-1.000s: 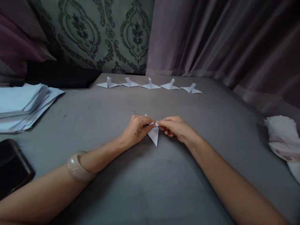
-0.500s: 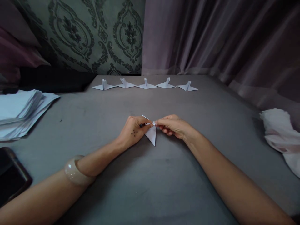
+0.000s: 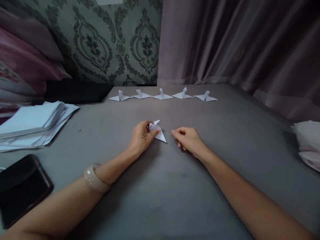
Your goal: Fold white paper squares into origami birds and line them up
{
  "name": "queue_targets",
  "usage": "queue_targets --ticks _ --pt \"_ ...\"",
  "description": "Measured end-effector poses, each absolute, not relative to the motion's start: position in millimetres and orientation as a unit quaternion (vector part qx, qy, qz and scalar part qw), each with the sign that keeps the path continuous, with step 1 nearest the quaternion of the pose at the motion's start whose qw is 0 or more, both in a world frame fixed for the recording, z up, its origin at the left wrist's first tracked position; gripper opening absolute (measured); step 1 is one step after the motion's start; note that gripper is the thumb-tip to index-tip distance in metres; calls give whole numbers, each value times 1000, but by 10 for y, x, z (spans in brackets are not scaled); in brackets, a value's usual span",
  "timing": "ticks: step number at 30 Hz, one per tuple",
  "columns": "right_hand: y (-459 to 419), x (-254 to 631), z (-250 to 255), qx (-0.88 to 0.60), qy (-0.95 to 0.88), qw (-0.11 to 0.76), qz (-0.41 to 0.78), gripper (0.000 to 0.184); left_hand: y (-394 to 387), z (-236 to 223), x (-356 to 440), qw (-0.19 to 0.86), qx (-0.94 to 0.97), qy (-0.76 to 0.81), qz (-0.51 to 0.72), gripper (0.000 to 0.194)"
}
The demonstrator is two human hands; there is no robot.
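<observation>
Left hand pinches the small white folded paper figure against the grey cloth-covered surface, while the right hand rests just beside it, fingers loosely curled and holding nothing. Beyond them, five white folded paper birds line up in a row.

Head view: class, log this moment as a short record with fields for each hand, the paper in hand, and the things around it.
Left hand: holds the folded paper piece against the grey surface
Right hand: off the paper, fingers curled, resting just beside it
Finished folds: row of five paper figures along the far edge
Left side: stack of white sheets, dark phone
Right edge: crumpled white cloth
</observation>
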State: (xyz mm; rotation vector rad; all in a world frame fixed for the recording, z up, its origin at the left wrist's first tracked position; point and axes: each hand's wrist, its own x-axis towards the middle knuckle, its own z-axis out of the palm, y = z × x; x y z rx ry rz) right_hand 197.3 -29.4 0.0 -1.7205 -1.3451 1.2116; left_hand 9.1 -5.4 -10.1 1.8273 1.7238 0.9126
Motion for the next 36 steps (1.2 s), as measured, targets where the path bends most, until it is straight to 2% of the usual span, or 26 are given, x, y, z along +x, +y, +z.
queue_targets --ticks 2,4,8,14,19,23,26,32,36 --pt "-333 1953 -25 -657 -569 302 392 21 -73 -89 83 182 690 633 301 51" --pt "-376 1933 -42 -652 -619 305 315 21 -91 -78 69 165 701 637 274 46" --pt "-465 1872 -61 -597 -732 283 166 14 -91 -66 39 205 698 638 254 27" --pt "-447 1846 -72 -553 -803 212 71 20 -69 -62 47 256 676 620 305 32" --pt "-405 1869 -69 -590 -782 198 35 25 -38 -156 60 346 660 562 358 40" --pt "-417 1843 -71 -583 -777 233 42 19 -19 -186 74 340 653 568 368 37" --pt "-412 1850 -75 -571 -788 225 40 18 -23 -158 88 331 662 569 359 32" --pt "-387 1903 -83 -579 -787 210 37 26 -52 -146 113 385 663 531 362 32" --pt "-401 1913 -91 -587 -774 233 50 28 -41 -142 102 388 664 526 363 31"
